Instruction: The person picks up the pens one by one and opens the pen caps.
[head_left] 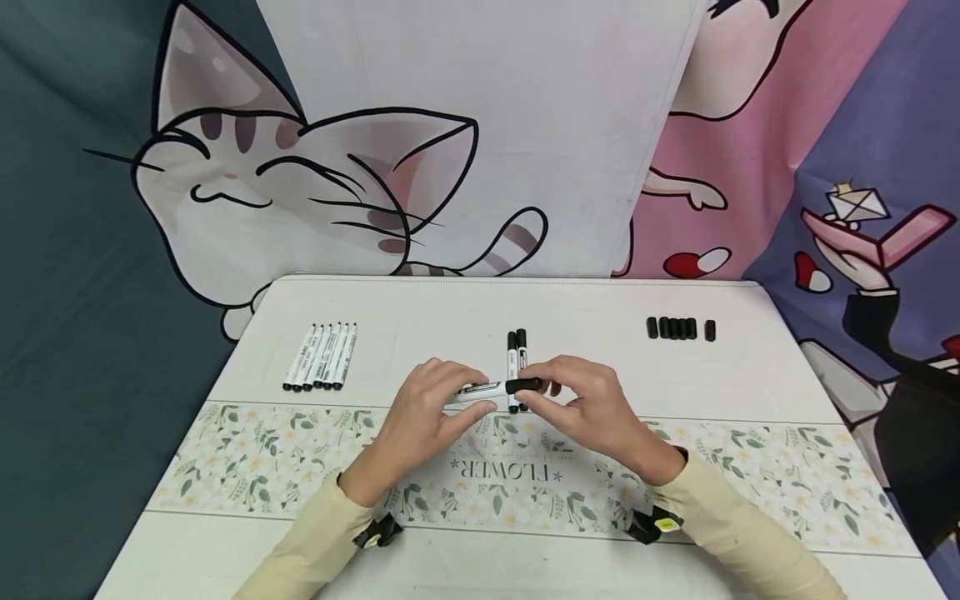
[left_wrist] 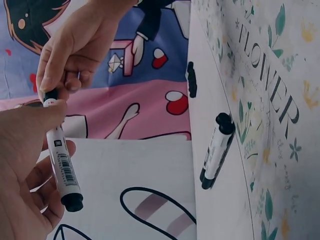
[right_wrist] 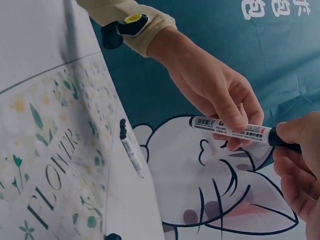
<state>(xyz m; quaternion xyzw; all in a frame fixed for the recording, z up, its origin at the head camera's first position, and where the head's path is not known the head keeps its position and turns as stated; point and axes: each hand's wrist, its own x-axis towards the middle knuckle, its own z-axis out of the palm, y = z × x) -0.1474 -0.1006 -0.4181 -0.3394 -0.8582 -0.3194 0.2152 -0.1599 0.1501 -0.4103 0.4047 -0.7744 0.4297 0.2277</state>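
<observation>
Marker (head_left: 480,390) held level above the table (head_left: 420,317), near its middle: left hand (head_left: 423,417) grips the white barrel, right hand (head_left: 592,408) pinches the black cap (head_left: 525,385). Two capped markers (head_left: 516,354) lie just behind; uncapped markers (head_left: 321,357) far left, loose caps (head_left: 675,328) far right.

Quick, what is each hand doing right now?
Left hand: grips the white marker pen barrel.
Right hand: fingers pinch its black plastic cap.
</observation>
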